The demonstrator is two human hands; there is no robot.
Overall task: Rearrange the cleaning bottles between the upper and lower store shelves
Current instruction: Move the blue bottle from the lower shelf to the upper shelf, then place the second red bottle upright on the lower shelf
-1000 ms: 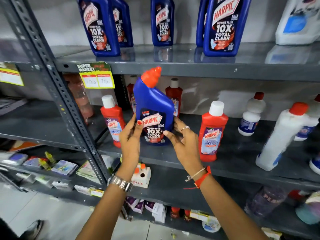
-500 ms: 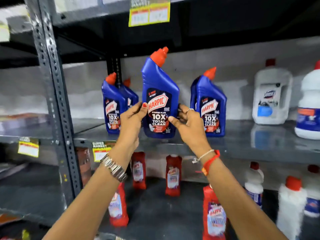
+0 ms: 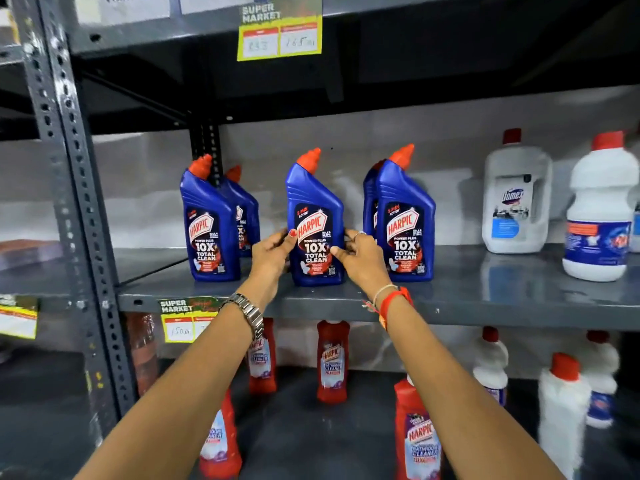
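Upper shelf (image 3: 485,299), blue btl (image 3: 317,233) upright, label fwd, cap tipped right, L hand (image 3: 272,252) + R hand (image 3: 363,258) grip holding its sides

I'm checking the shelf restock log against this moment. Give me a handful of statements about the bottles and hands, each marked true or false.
1. Both hands are on the middle blue Harpic bottle. True: the left hand and right hand grip its sides.
2. That bottle lies on its side. False: it stands upright on the upper shelf.
3. Red Harpic bottles stand on the lower shelf. True.
4. The blue bottles have white caps. False: their caps are orange-red.
5. A white Domex jug stands left of the blue bottles. False: it stands to their right.
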